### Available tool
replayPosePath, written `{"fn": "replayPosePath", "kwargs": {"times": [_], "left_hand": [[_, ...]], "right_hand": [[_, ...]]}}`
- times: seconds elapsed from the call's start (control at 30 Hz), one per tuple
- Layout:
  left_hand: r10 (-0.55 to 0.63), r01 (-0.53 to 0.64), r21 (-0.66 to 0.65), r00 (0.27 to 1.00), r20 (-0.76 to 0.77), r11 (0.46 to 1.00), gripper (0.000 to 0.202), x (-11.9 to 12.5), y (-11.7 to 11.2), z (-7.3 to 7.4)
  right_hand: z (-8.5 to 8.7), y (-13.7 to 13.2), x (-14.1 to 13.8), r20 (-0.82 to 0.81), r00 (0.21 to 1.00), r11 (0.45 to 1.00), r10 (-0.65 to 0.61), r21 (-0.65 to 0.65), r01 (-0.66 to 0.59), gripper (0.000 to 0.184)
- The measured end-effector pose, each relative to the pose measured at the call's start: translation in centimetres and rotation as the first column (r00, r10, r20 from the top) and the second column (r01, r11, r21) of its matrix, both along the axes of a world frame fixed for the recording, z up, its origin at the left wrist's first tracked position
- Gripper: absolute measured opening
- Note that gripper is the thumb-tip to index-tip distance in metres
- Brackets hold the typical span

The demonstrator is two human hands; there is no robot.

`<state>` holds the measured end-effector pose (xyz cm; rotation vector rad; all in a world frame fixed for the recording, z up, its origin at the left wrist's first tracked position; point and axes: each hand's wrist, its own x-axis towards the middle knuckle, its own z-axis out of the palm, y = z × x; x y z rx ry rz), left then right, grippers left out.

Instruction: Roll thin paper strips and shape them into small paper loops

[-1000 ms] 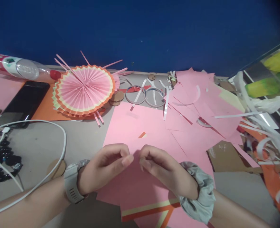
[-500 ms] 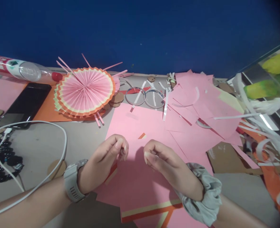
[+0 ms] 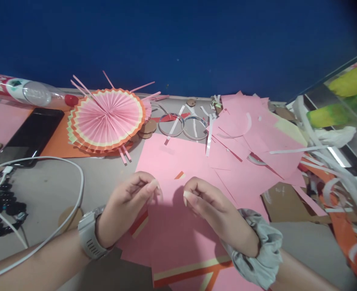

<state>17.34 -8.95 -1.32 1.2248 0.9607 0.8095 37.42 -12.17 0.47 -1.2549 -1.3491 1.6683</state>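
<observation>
My left hand [image 3: 125, 208], with a grey watch on its wrist, and my right hand [image 3: 210, 208], with a grey scrunchie on its wrist, are both closed in a pinch. Each grips the top edge of a pink paper sheet [image 3: 175, 238] and holds that edge raised off the table. The sheet has orange and cream stripes along its lower and left edges. It lies over a larger pink sheet [image 3: 166, 155].
A pleated pink, cream and orange paper fan [image 3: 107, 119] lies at the back left, by a black phone [image 3: 29, 135], a plastic bottle [image 3: 23, 93] and a white cable [image 3: 75, 169]. Black beads [image 3: 2, 208] sit far left. Pink scraps [image 3: 257, 141], metal rings [image 3: 182, 125] and white strips lie right.
My hands have moved slightly apart and have lifted the pink sheet's top edge. The orange and cream stripe along its left edge has come into view below my left hand.
</observation>
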Motion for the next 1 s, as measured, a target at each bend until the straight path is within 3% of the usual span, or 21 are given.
{"fn": "replayPosePath", "kwargs": {"times": [0.13,0.23,0.3,0.33,0.4,0.5,0.67,0.83,1.0], "left_hand": [[0.243,-0.249,0.074,0.967,0.079,0.966,0.011,0.0,0.1,-0.2],[0.311,-0.326,0.182,0.944,0.108,0.928,0.005,0.3,0.1,-0.3],[0.318,-0.324,0.275,0.946,0.069,0.905,0.018,0.4,0.0,-0.2],[0.283,-0.276,0.323,0.959,0.028,0.905,0.020,0.4,-0.1,-0.1],[0.109,-0.070,0.374,0.991,-0.083,0.925,0.012,0.3,-0.3,0.1],[-0.169,0.214,0.336,0.973,-0.160,0.917,0.032,0.1,-0.5,0.2],[-0.286,0.312,0.282,0.950,-0.128,0.907,0.037,-0.1,-0.6,0.3],[-0.427,0.474,0.271,0.878,-0.216,0.838,0.024,0.2,-0.6,0.7],[-0.448,0.479,0.222,0.876,-0.179,0.849,0.031,0.2,-0.4,0.7]], "right_hand": [[0.1,-0.1,0.1,-0.007,1.000,1.000,-0.025,0.004,0.025,0.022],[0.4,0.0,0.1,0.048,0.999,0.999,-0.003,0.036,0.001,0.022],[0.6,0.1,0.0,0.118,0.992,0.995,0.040,0.091,-0.051,0.023],[0.7,0.1,-0.1,0.158,0.986,0.989,0.056,0.128,-0.077,0.023],[0.8,0.1,-0.4,0.246,0.967,0.968,0.069,0.216,-0.124,0.021],[0.6,-0.3,-0.7,0.332,0.940,0.931,0.075,0.314,-0.185,0.018],[-0.3,-0.8,-0.8,0.279,0.960,0.949,0.033,0.292,-0.118,0.025],[-0.3,-1.0,-1.2,0.298,0.951,0.931,0.084,0.316,-0.182,0.034],[0.6,-0.4,-0.7,0.209,0.971,0.911,0.119,0.366,-0.191,0.035]]}}
